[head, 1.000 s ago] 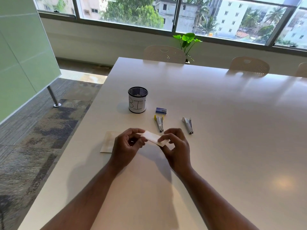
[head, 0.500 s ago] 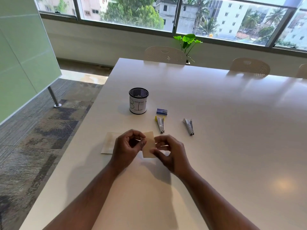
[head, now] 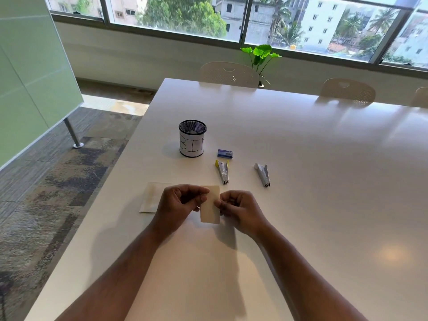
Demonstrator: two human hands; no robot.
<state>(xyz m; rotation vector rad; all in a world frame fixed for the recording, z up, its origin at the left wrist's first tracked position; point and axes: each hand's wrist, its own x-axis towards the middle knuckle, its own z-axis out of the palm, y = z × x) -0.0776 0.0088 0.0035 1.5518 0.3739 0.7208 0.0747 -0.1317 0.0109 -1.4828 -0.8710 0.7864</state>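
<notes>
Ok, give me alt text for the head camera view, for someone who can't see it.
A person's left hand and right hand pinch a small cream paper slip by its side edges over a white table. Behind it lie a yellow-tipped stapler, a grey stapler, a blue box and a mesh cup marked BIN; another sheet lies at the left.

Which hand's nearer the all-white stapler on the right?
Right. The right hand sits just near-left of the white stapler, apart from it; the left hand is farther left, past the paper slip both pinch.
</notes>
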